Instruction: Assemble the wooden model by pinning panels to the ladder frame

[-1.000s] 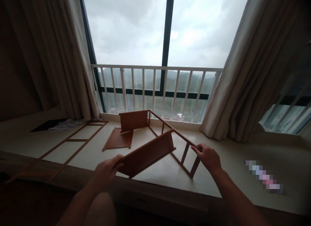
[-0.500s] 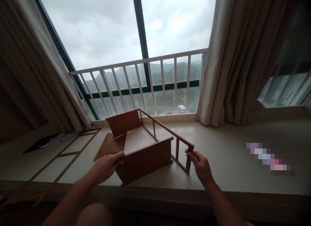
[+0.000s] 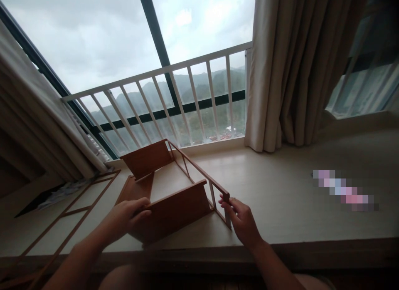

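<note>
Ahead of me on the pale ledge, a partly joined wooden shelf lies on its side. A slim ladder-like side frame (image 3: 199, 169) runs along its right, against the ends of a near brown board (image 3: 174, 215) and a far brown board (image 3: 148, 159). Another brown board (image 3: 127, 188) shows at the left, partly hidden by the near one. My left hand (image 3: 124, 219) is closed on the upper left edge of the near board. With fingers pinched, my right hand (image 3: 243, 221) holds the near end of the side frame.
A second ladder-like wooden frame (image 3: 75, 211) lies at left, reaching past the front edge of the ledge (image 3: 293, 190). Beyond stand a white railing (image 3: 193, 90) and window, flanked by curtains (image 3: 271, 82). A pixelated patch covers something at right.
My view has turned and tilted slightly, so the scene sits further left. Both hands keep their hold on the shelf pieces, whose arrangement looks much the same.
</note>
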Demonstrator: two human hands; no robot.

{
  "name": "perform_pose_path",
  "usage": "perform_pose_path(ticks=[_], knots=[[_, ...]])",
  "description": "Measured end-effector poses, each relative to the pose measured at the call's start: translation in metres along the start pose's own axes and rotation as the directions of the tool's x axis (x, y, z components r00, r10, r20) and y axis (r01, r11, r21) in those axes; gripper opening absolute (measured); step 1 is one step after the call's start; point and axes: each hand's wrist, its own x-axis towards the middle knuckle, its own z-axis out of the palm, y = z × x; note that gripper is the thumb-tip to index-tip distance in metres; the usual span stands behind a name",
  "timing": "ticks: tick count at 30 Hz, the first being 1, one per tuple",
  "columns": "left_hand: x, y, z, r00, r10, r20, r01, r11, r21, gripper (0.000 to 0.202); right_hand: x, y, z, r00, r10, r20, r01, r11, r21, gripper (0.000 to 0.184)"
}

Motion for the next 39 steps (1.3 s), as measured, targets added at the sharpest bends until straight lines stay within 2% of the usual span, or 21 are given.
perform_pose_path(ticks=[5, 10, 14, 22, 29, 32, 34, 36, 38, 39], knots=[[0.021, 0.024, 0.011, 0.997, 0.059, -0.049, -0.052, 0.988, 0.143, 0.045, -0.008, 0.0, 0.012, 0.996, -0.08, 0.047, 0.082, 0.995, -0.053, 0.037], [0.033, 0.055, 0.021, 0.99, 0.085, -0.113, -0.065, 0.984, 0.168, 0.05, -0.013, -0.003, 0.022, 0.99, -0.074, 0.122, 0.082, 0.995, -0.061, 0.032], [0.036, 0.069, 0.026, 0.985, 0.078, -0.155, -0.05, 0.983, 0.179, 0.052, -0.015, -0.007, 0.027, 0.988, -0.058, 0.144, 0.064, 0.997, -0.039, 0.032], [0.025, 0.071, 0.033, 0.98, 0.014, -0.197, 0.026, 0.98, 0.199, 0.051, -0.013, -0.007, 0.031, 0.99, -0.053, 0.127, 0.052, 0.999, 0.01, 0.034], [0.017, 0.076, 0.037, 0.979, 0.066, -0.19, -0.026, 0.978, 0.208, 0.051, -0.012, -0.005, 0.032, 0.99, -0.018, 0.14, 0.008, 0.998, 0.069, 0.034], [0.018, 0.075, 0.032, 0.981, 0.093, -0.17, -0.053, 0.973, 0.224, 0.05, -0.011, -0.001, 0.035, 0.988, -0.006, 0.157, -0.022, 0.984, 0.175, 0.042], [0.021, 0.071, 0.03, 0.979, 0.111, -0.17, -0.074, 0.974, 0.215, 0.048, -0.009, 0.003, 0.039, 0.985, 0.02, 0.171, -0.079, 0.935, 0.346, 0.052], [0.024, 0.064, 0.03, 0.972, 0.143, -0.187, -0.107, 0.976, 0.191, 0.046, -0.005, 0.006, 0.043, 0.98, 0.096, 0.176, -0.175, 0.839, 0.515, 0.065], [0.027, 0.055, 0.032, 0.961, 0.172, -0.216, -0.136, 0.976, 0.173, 0.044, 0.0, 0.007, 0.048, 0.964, 0.193, 0.182, -0.264, 0.759, 0.595, 0.068], [0.028, 0.051, 0.034, 0.956, 0.18, -0.231, -0.144, 0.975, 0.167, 0.043, 0.003, 0.007, 0.049, 0.955, 0.228, 0.19, -0.297, 0.746, 0.596, 0.066]])
